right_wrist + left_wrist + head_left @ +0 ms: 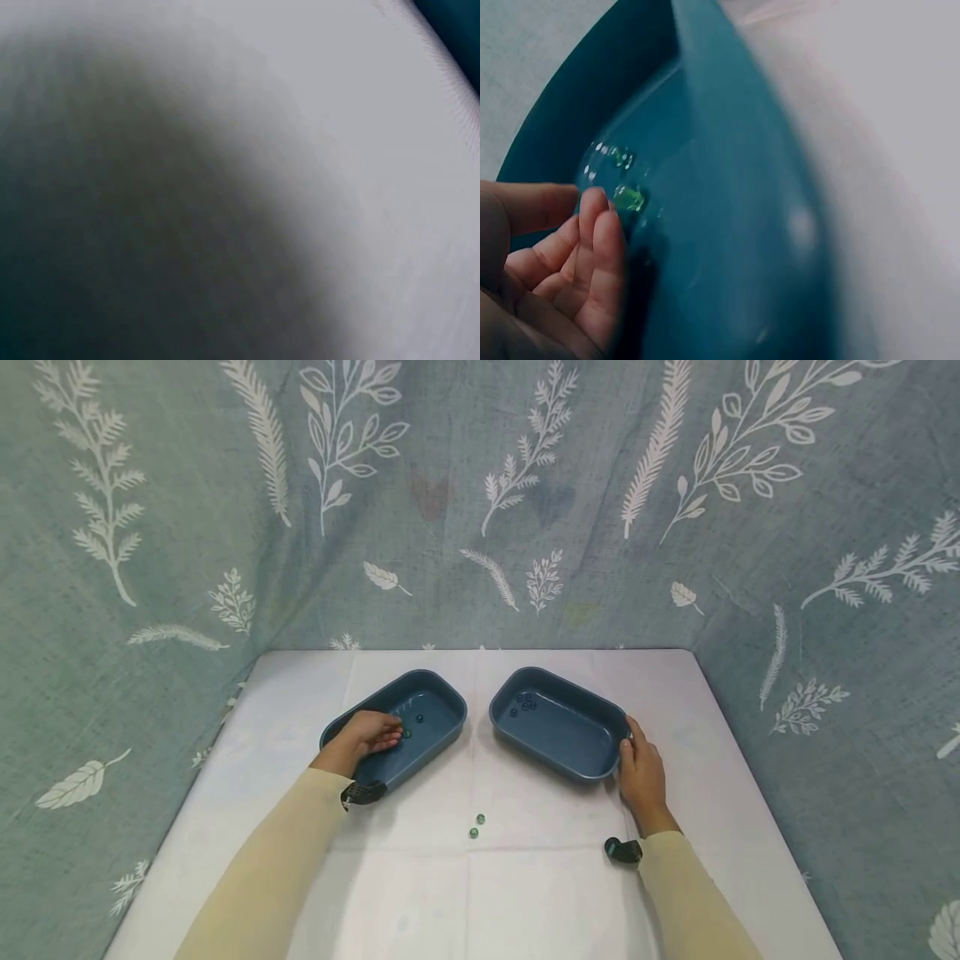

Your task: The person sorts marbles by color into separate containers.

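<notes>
In the head view my left hand point(372, 732) reaches into the left blue tray point(447, 687), its fingers loosely bent. In the left wrist view a green glass marble point(628, 198) lies just beyond my fingertips, and a second marble point(621, 157) is a little farther off. No marble shows plainly between thumb and fingers. My right hand point(645, 777) holds the outer end of the right blue tray point(555, 681), thumb at the rim. Several marbles point(527, 702) sit in that tray's far left corner. The right wrist view is mostly blurred and hides the hand.
Two green marbles point(477, 827) lie on the white tablecloth point(480, 893) in front of the gap between the trays. Patterned grey-green fabric point(450, 510) hangs at the back and on both sides of the table.
</notes>
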Motion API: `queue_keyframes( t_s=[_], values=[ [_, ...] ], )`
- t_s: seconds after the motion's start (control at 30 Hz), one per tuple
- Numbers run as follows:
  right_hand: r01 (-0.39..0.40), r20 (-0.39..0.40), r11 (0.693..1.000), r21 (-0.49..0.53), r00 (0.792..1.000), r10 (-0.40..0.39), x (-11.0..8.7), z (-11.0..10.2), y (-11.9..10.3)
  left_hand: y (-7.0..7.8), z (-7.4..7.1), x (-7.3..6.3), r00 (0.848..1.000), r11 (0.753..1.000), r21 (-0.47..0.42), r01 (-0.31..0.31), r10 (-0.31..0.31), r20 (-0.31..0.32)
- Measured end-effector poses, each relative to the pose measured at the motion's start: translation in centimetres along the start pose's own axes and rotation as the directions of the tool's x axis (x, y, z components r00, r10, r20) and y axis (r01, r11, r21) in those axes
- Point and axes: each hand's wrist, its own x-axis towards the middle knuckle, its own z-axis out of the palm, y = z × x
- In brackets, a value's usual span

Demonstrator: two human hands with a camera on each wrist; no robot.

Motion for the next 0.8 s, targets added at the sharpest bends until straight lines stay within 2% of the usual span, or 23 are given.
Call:
queue_keyframes(
  t_s=[0.27,0.47,0.8],
  values=[
    [0.034,-0.018,0.999,0.002,0.999,-0.034,-0.04,-0.13,0.06,-0.21,0.59,0.40,0.997,0.995,0.094,-0.015,0.022,-0.080],
    [0.036,-0.014,0.999,0.011,0.999,-0.036,0.07,-0.04,0.08,-0.41,0.63,0.68,0.992,0.995,0.099,-0.010,0.023,-0.122],
    [0.032,-0.023,0.999,0.018,0.999,-0.032,-0.01,-0.18,0.11,-0.54,0.61,0.67,0.993,0.995,0.100,-0.015,0.027,-0.117]
  ],
)
